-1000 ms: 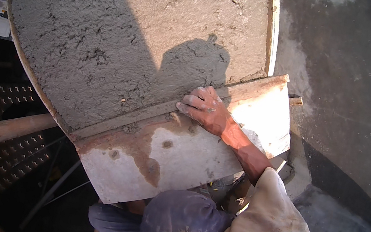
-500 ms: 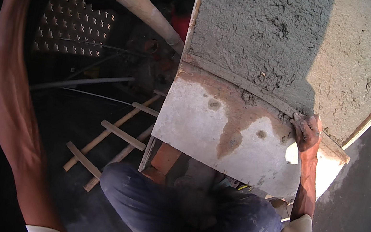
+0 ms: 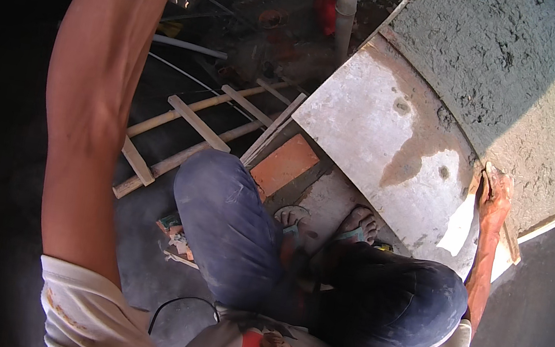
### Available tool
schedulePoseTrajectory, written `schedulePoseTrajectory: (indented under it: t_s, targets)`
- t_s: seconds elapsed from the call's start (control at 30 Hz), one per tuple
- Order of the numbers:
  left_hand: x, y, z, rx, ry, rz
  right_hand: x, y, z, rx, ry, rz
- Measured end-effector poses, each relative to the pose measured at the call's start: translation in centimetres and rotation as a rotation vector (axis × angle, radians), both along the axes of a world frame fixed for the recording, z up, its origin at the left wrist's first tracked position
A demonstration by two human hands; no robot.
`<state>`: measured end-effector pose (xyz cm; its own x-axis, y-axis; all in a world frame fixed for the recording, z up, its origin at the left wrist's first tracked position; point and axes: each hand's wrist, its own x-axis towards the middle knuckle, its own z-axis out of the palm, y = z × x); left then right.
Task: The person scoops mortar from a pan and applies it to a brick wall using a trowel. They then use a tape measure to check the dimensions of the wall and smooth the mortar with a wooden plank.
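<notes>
My right hand [image 3: 498, 190] is closed on a long, thin wooden strip [image 3: 511, 247] that lies along the near edge of a rough layer of wet grey cement [image 3: 483, 68]. Below the strip, a pale board [image 3: 360, 110] carries brown damp smears and a few dark spots. My left arm [image 3: 95, 108] is raised and runs out through the top edge, so the left hand is out of the picture.
A wooden ladder [image 3: 198, 122] slopes down at the left of the board. An orange brick [image 3: 286, 166] lies beside my sandalled feet [image 3: 356, 226]. A round pole [image 3: 345, 10] stands behind the board's left corner. A grey floor surface [image 3: 540, 302] stretches to the right.
The view has turned, so the board and cement now sit tilted and farther right. My left hand has gone out past the top edge. My right hand still grips the strip.
</notes>
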<state>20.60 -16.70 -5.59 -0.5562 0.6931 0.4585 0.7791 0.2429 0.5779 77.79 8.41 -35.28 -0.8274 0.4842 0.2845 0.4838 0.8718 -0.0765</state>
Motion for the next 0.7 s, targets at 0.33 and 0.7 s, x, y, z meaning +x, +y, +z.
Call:
schedulePoseTrajectory:
  t_s: [0.33,0.7]
  targets:
    - [15.8,-21.7,-13.6,-0.420,-1.350,-0.221,9.7,-24.4,9.6,-1.610,0.273,-0.283]
    - [21.3,-19.0,-10.5,-0.785,-0.720,-0.308,14.8,-32.8,13.1,-1.768,0.375,-0.595]
